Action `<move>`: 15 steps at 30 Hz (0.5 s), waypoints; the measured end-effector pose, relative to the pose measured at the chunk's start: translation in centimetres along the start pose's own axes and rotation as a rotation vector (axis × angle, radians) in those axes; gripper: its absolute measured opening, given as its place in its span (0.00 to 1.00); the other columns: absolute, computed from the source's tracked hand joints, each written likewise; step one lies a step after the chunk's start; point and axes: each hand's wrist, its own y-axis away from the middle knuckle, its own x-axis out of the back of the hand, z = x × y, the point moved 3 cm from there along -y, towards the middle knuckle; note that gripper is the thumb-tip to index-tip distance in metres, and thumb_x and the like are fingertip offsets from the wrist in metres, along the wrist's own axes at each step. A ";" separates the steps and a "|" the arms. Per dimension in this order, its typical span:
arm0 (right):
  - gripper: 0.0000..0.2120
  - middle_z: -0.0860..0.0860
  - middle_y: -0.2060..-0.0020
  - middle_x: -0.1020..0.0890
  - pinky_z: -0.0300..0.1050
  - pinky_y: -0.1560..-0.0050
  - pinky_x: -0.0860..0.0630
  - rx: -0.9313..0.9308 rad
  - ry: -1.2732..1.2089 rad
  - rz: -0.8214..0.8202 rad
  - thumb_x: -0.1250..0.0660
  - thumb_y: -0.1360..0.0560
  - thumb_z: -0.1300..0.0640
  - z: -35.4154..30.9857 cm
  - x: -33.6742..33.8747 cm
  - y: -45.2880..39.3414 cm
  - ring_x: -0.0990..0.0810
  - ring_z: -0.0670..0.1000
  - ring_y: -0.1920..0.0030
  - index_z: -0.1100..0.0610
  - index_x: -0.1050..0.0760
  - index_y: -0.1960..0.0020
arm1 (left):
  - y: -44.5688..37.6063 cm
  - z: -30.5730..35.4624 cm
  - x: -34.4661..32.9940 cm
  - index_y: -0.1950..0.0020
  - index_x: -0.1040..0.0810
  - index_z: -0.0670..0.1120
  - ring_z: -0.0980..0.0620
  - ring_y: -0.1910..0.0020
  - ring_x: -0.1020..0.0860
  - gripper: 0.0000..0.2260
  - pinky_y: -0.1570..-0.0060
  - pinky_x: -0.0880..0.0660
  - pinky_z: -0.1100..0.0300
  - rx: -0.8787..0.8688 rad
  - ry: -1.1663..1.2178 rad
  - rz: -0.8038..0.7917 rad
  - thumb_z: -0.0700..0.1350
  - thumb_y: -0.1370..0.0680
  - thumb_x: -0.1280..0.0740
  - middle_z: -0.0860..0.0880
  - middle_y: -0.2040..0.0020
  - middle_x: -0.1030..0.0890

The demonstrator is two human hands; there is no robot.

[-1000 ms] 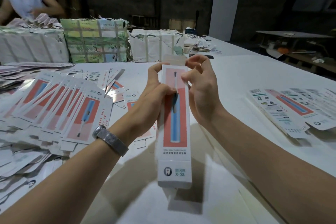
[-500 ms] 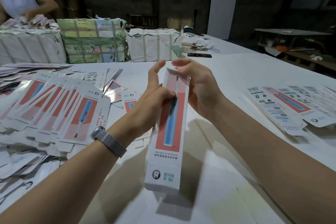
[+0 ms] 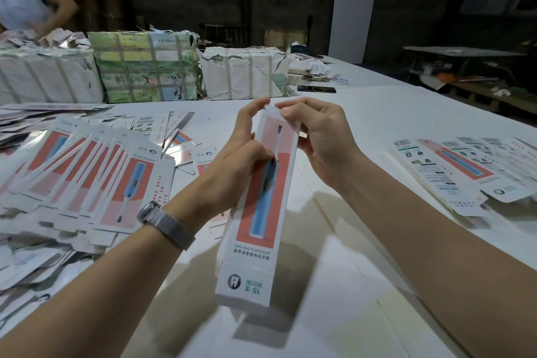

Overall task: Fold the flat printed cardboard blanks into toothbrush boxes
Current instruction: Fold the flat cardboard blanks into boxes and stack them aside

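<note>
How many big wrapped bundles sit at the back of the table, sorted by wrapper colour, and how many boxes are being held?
White paper-wrapped strapped bundles: 2
Green printed paper-wrapped bundle: 1
Folded white-and-red cardboard toothbrush box, held by both hands: 1
Total: 4

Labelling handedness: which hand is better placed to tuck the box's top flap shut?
Right hand: its fingertips already pinch the top flap of the white-and-red cardboard toothbrush box, while the left hand holds its body.
</note>
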 end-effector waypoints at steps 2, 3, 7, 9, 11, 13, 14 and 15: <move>0.12 0.50 0.67 0.18 0.40 0.67 0.23 0.001 0.020 -0.032 0.35 0.26 0.68 0.0 0.1 -0.1 0.21 0.46 0.66 0.58 0.17 0.62 | 0.0 -0.1 0.1 0.29 0.43 0.61 0.58 0.65 0.21 0.28 0.65 0.24 0.66 0.011 0.010 0.006 0.46 0.28 0.42 0.43 0.49 0.22; 0.12 0.51 0.67 0.18 0.40 0.67 0.23 0.003 0.028 -0.049 0.35 0.25 0.68 0.0 0.2 -0.1 0.21 0.46 0.66 0.58 0.17 0.61 | 0.0 -0.2 0.1 0.30 0.42 0.61 0.57 0.65 0.21 0.27 0.65 0.24 0.65 0.017 0.024 0.007 0.46 0.28 0.42 0.43 0.49 0.22; 0.11 0.50 0.65 0.17 0.40 0.65 0.23 0.018 0.024 -0.112 0.36 0.25 0.64 0.0 0.2 -0.1 0.19 0.46 0.62 0.57 0.16 0.59 | -0.1 -0.4 0.2 0.34 0.39 0.60 0.54 0.65 0.21 0.24 0.64 0.23 0.62 0.028 0.079 0.017 0.45 0.28 0.41 0.47 0.55 0.19; 0.11 0.50 0.61 0.15 0.42 0.62 0.21 0.032 0.016 -0.139 0.36 0.27 0.60 0.0 0.3 -0.1 0.18 0.47 0.59 0.55 0.15 0.58 | -0.2 -0.4 0.3 0.36 0.38 0.60 0.54 0.66 0.20 0.21 0.64 0.23 0.62 0.021 0.120 0.025 0.45 0.28 0.42 0.53 0.59 0.18; 0.11 0.52 0.56 0.14 0.47 0.57 0.21 0.045 0.021 -0.159 0.37 0.26 0.58 0.1 0.3 0.0 0.18 0.50 0.54 0.55 0.15 0.54 | -0.2 -0.3 0.5 0.39 0.37 0.61 0.55 0.67 0.20 0.19 0.67 0.23 0.63 0.016 0.159 0.041 0.44 0.27 0.43 0.56 0.61 0.19; 0.11 0.53 0.56 0.14 0.48 0.56 0.20 0.074 0.047 -0.166 0.37 0.26 0.59 0.1 0.2 0.1 0.18 0.51 0.54 0.56 0.15 0.53 | -0.1 -0.2 0.6 0.40 0.36 0.60 0.56 0.68 0.21 0.18 0.68 0.24 0.64 0.019 0.178 0.048 0.44 0.27 0.43 0.57 0.63 0.20; 0.11 0.52 0.57 0.14 0.48 0.57 0.20 0.092 0.061 -0.164 0.37 0.26 0.60 0.1 0.1 0.2 0.18 0.50 0.55 0.55 0.15 0.54 | -0.1 -0.2 0.6 0.40 0.37 0.59 0.56 0.68 0.21 0.18 0.68 0.24 0.64 0.024 0.168 0.048 0.44 0.27 0.43 0.57 0.63 0.20; 0.11 0.51 0.59 0.15 0.47 0.57 0.21 0.107 0.073 -0.162 0.37 0.26 0.60 0.1 0.1 0.2 0.19 0.50 0.56 0.55 0.15 0.56 | 0.0 -0.2 0.5 0.40 0.37 0.59 0.56 0.68 0.21 0.18 0.68 0.24 0.64 0.028 0.151 0.049 0.44 0.28 0.43 0.56 0.63 0.20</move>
